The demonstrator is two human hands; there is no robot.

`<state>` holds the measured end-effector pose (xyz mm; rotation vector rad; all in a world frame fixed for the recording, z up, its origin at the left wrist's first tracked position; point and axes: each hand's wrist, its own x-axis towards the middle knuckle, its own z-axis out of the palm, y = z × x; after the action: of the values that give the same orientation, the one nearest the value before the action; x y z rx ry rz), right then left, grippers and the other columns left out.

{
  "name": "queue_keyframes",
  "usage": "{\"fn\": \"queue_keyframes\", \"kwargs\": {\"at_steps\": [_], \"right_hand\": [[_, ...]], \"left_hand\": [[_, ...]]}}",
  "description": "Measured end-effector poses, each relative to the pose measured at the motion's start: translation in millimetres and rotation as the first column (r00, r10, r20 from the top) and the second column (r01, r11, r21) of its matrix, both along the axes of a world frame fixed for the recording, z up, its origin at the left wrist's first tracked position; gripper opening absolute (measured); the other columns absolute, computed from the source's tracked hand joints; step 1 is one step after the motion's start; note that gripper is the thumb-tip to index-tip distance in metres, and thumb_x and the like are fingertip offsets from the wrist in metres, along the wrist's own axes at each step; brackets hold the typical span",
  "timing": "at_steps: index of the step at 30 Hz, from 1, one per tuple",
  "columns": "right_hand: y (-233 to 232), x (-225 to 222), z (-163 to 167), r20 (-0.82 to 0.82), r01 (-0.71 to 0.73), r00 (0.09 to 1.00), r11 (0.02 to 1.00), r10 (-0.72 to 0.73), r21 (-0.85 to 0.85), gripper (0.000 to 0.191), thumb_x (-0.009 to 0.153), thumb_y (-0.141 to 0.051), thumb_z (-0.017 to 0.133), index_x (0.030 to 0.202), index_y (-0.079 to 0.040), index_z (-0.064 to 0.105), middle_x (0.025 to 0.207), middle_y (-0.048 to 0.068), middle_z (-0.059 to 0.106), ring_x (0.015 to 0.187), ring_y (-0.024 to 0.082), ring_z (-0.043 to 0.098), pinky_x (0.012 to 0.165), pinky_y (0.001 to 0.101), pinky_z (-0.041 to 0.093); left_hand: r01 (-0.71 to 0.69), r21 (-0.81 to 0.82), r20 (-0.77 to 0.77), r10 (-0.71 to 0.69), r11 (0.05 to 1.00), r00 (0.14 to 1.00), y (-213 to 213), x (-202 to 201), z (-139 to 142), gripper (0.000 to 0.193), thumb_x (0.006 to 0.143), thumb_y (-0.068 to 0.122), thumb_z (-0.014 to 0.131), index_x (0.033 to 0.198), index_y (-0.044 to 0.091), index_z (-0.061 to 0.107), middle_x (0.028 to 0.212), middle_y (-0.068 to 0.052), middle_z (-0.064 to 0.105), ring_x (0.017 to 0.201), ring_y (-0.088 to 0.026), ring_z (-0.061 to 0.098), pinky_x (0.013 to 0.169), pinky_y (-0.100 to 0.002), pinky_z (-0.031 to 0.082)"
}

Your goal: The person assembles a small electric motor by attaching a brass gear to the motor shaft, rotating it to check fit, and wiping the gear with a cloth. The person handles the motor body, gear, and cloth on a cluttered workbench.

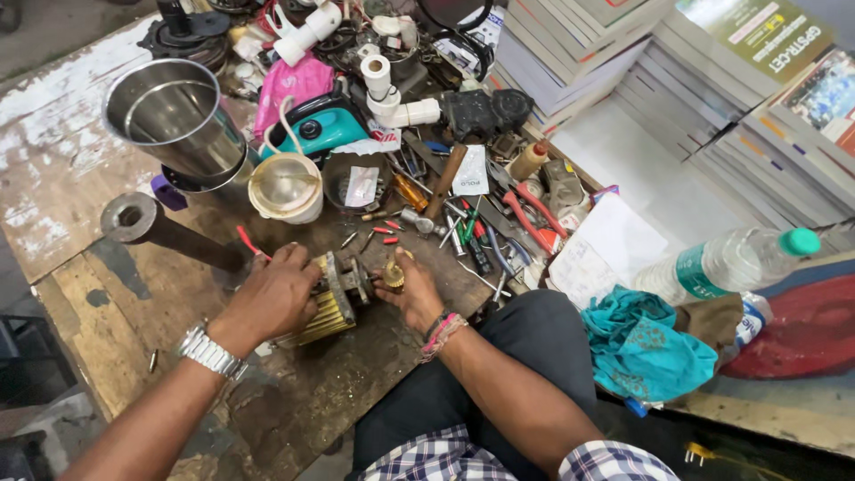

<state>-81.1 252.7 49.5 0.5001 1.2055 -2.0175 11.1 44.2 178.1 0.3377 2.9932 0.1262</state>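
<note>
At lower centre, the left hand [274,298] clasps a small motor [331,301] with a ribbed yellow core on the table [62,169]; the right hand [411,294] pinches its brass gear [393,274]. Above lies a white sachet [471,171]; right, a clear bottle [726,263] with teal label; upper right, stacked books [570,53].

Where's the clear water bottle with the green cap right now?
In the head view, the water bottle lies on its side at the right, past the right knee, just above the teal cloth and below the stacked books.
</note>
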Motion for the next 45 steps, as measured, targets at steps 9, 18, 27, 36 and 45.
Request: {"fn": "queue_keyframes", "kwargs": {"at_steps": [9, 18, 27, 36, 45], "right_hand": [[-4.3, -5.0, -1.2, 0.073, 0.086, 0.994, 0.993, -0.08, -0.078, 0.031, 0.103, -0.036, 0.055, 0.111, -0.006, 0.061, 0.093, 0.015, 0.073, 0.082, 0.026, 0.07, 0.068, 0.0384, 0.059], [27.9, -48.1, 73.7, -0.448, 0.017, 0.892, 0.993, -0.068, -0.117, 0.036, 0.104, -0.034, 0.058, 0.121, -0.002, 0.061, 0.106, 0.012, 0.072, 0.101, 0.024, 0.075, 0.078, 0.0361, 0.061], [50.7, -48.0, 110.0, -0.592, -0.147, 0.777, 0.977, 0.212, 0.157, 0.045, 0.104, -0.03, 0.055, 0.14, -0.003, 0.058, 0.121, 0.016, 0.074, 0.103, 0.02, 0.072, 0.078, 0.0339, 0.059], [34.9, -42.6, 98.2, -0.15, -0.249, 0.969, 0.754, 0.199, -0.608, 0.058, 0.109, -0.031, 0.044, 0.149, 0.01, 0.039, 0.15, 0.033, 0.05, 0.133, 0.041, 0.056, 0.105, 0.0447, 0.053], [23.4, -14.6, 108.0, -0.236, -0.395, 0.919, 0.737, 0.317, -0.549, 0.058, 0.109, -0.03, 0.048, 0.153, 0.005, 0.036, 0.154, 0.033, 0.044, 0.144, 0.045, 0.047, 0.118, 0.0463, 0.045]], "left_hand": [[-0.091, 0.179, 0.218, 0.051, 0.98, 0.975, -6.4, -20.7, 11.6, 0.033, 0.072, 0.022, 0.08, 0.1, 0.005, 0.072, 0.105, -0.012, 0.06, 0.106, -0.031, 0.062, 0.088, -0.046, 0.05], [0.044, 0.71, -0.233, 0.176, 0.703, 0.957, -6.2, -2.9, -22.7, 0.025, 0.081, 0.012, 0.08, 0.09, -0.003, 0.061, 0.13, -0.015, 0.065, 0.117, -0.032, 0.065, 0.094, -0.041, 0.053], [0.038, 0.801, -0.325, 0.38, 0.598, 0.866, 7.7, 41.7, -38.4, 0.017, 0.088, -0.001, 0.075, 0.1, -0.003, 0.063, 0.145, -0.015, 0.06, 0.149, -0.035, 0.047, 0.122, -0.044, 0.039], [-0.119, 0.885, -0.134, 0.491, 0.451, 0.861, -31.6, 128.8, -81.6, 0.024, 0.083, -0.012, 0.063, 0.106, -0.005, 0.061, 0.159, -0.015, 0.05, 0.157, -0.035, 0.034, 0.126, -0.044, 0.031], [-0.134, 0.94, -0.102, 0.633, 0.314, 0.767, -11.8, 139.0, -68.8, 0.07, 0.081, 0.009, 0.075, 0.145, 0.004, 0.046, 0.164, -0.017, 0.043, 0.151, -0.034, 0.043, 0.124, -0.044, 0.033]]}}
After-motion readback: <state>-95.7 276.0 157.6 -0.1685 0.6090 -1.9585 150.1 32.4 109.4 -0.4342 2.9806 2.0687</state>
